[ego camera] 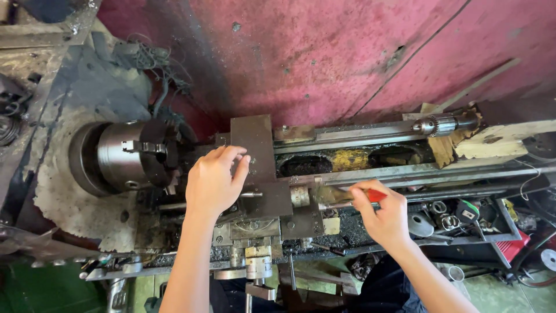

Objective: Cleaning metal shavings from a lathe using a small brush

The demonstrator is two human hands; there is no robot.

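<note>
Nearest the camera, two bare forearms reach up over a grimy grey metal lathe (pixel 370 174). The right hand (pixel 383 215) is closed, its thumb and fingers pinching the red handle of a worn paintbrush with dirty bristles (pixel 341 196). The brush lies level, bristles pointing left, their tips touching the small bright metal dial (pixel 299 196) on the carriage. Just right of that hand, a cluttered tray of loose steel rings and small tools (pixel 452 217) sits along the machine's front.

The left hand (pixel 213 182) rests with curled fingers on the dark rectangular steel block of the carriage (pixel 255 145), fingertips pressed at its left edge; it grips nothing that can be made out.

Further left stands the round silver three-jaw chuck (pixel 130 155), near the left hand but apart from it. Further back right, a silver drill chuck (pixel 437 125) lies on the bed rails. Behind everything rises a stained, dark red wall (pixel 324 52).
</note>
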